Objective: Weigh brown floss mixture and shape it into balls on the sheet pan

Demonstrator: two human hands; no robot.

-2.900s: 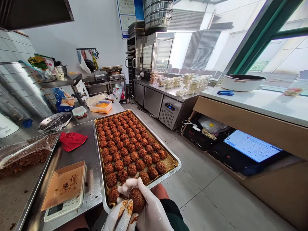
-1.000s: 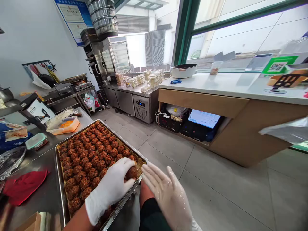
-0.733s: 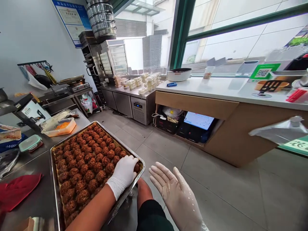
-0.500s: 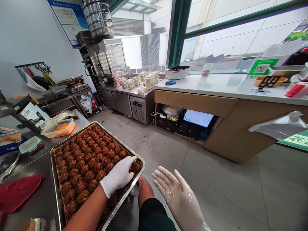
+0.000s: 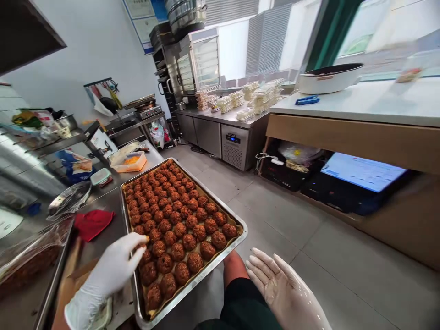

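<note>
A metal baking tray (image 5: 206, 271) lined with paper carries rows of brown, rough-surfaced meatballs (image 5: 178, 229). My left hand (image 5: 115, 263), in a white glove, reaches over the tray's left edge. Its thumb and forefinger curl toward each other around a meatball at the side, mostly hidden by the fingers. A yellowish smear marks the forefinger's tip. My right hand (image 5: 283, 288), gloved and glistening wet, is held palm up beyond the tray's near right corner. Its fingers lie stretched out and nothing rests on the palm.
Left of the tray lie a red cloth (image 5: 94, 224) and a plastic-covered tray (image 5: 30, 256). Behind it stand a tub of orange food (image 5: 132, 161) and a lidded box (image 5: 101, 176). A white counter (image 5: 381, 103) with shelves below runs along the right; packed clear boxes (image 5: 264, 96) fill the steel counter.
My view has turned left. My left hand has gone from the meatball at the tray's right corner to its left edge. My right hand stays palm up.
</note>
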